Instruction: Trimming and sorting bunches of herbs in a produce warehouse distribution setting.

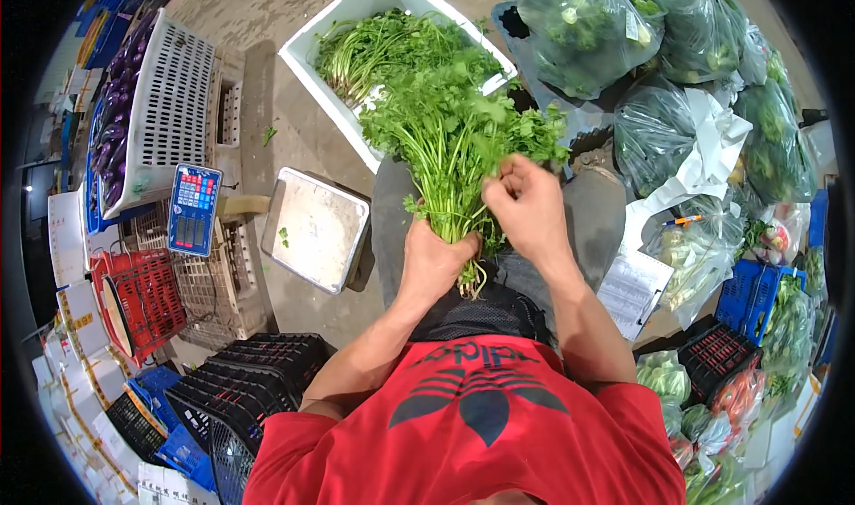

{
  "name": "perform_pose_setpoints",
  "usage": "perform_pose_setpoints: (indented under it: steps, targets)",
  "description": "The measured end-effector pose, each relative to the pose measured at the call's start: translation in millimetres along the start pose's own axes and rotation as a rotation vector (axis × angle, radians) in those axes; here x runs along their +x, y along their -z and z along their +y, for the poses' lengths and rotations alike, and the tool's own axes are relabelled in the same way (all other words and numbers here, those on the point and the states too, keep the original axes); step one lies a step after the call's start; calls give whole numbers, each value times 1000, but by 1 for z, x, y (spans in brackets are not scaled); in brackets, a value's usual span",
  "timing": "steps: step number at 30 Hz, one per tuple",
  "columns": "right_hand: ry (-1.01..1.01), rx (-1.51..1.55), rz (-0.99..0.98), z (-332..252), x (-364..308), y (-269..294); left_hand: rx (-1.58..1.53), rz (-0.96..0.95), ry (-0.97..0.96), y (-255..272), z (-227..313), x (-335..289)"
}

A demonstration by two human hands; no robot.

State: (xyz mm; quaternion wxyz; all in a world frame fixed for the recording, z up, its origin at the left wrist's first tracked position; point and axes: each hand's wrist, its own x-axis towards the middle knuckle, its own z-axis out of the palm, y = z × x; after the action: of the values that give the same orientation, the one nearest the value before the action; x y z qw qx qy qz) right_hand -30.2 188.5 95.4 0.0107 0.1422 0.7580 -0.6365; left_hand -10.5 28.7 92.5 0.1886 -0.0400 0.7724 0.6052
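The bunch of greens (450,162) is held over the person's lap, between the knees, leaves toward twelve o'clock and root ends toward six. The left hand (434,254) wraps the lower stems, fingers closed round them and thumb across the front, presumably because the stalks gather narrowest there and the leaves stay free. The right hand (527,204) is at the bunch's three o'clock edge with its fingers curled, thumb and forefinger seemingly pinching at the leaves; whether a sprig sits between them I cannot tell. At eleven o'clock from the bunch, a white foam box (328,95) holds more greens (374,46), likely set there to be within easy reach. The weighing scale (316,229) lies at eight o'clock, its blue keypad (194,209) turned face up, probably so it can be read from the seat. Filled plastic bags (583,37) crowd one to two o'clock. As for writing, the red shirt (472,398) bears dark lettering and an emblem, upside down from here; the keypad's marks and the form on the clipboard (634,291) at four o'clock are too small to read.
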Motion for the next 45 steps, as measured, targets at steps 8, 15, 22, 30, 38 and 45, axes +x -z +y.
perform_pose_setpoints:
  steps: [8, 15, 22, 30, 38, 45]
  targets:
    - [385, -41, -238, 3, -58, 4, -319, 3, -138, 0, -23, 6]
    - [-145, 660, -684, -19, -72, 47, -211, 162, -204, 2, -55, 24]
    - [153, -610, -85, 30, -39, 63, 102, 213, -340, 7, -51, 15]
    - [92, 423, -445, 52, -49, -30, 155, 228, -688, 1, -97, 6]
    - [-122, 851, -359, 61, -30, -25, 659, 9, -526, -4, -23, -21]
    - [-236, 1331, -439, 79, -24, -10, 596, -173, -559, -5, 20, -49]
